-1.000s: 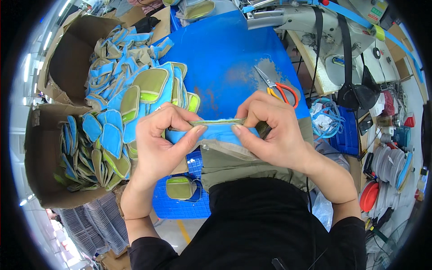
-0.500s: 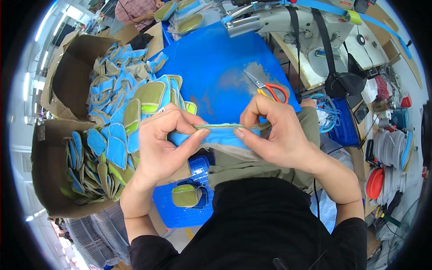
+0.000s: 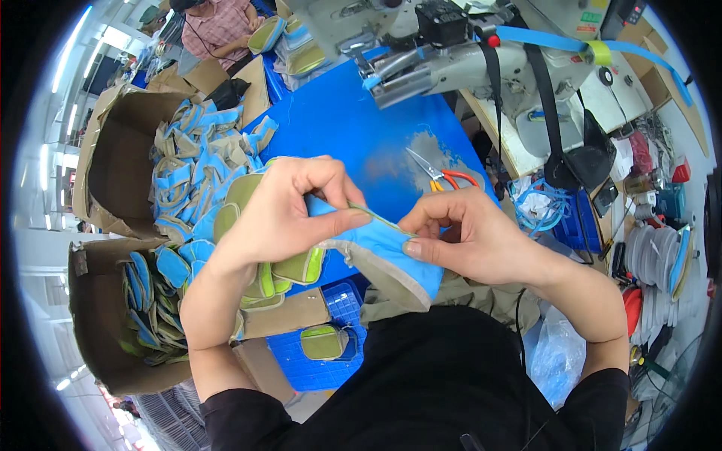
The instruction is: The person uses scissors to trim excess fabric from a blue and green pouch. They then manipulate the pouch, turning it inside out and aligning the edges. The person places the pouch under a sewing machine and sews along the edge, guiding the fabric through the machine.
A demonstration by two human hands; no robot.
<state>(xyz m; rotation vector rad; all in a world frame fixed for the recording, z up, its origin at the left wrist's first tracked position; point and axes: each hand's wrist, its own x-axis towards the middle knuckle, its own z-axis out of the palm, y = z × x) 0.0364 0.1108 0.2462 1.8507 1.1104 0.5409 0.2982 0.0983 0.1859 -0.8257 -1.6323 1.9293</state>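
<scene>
Between my hands hangs a sewn fabric piece point(image 3: 391, 259) with a light blue face, a beige-grey lower part and a thin olive edge along its top. My left hand point(image 3: 304, 207) pinches that edge at its left end, thumb against the bent fingers. My right hand point(image 3: 466, 237) grips the same edge farther right, its thumb pressed on the blue cloth. Beyond my right hand, scissors point(image 3: 448, 177) with red-orange handles lie on the blue work surface point(image 3: 338, 113). Olive and blue fabric pieces point(image 3: 239, 197) are piled beside my left hand, which partly hides them.
Two cardboard boxes point(image 3: 113, 161) stand at left, with blue and beige pieces point(image 3: 199, 165) heaped beside the far one. A sewing machine point(image 3: 481, 71) overhangs the far right. Below my left forearm sits a blue basket point(image 3: 301, 372). Another person point(image 3: 214, 34) works at the far left.
The fabric piece has turned from level to slanting down rightward, showing more of its blue and beige sides. My hands have moved closer together. The view has shifted slightly.
</scene>
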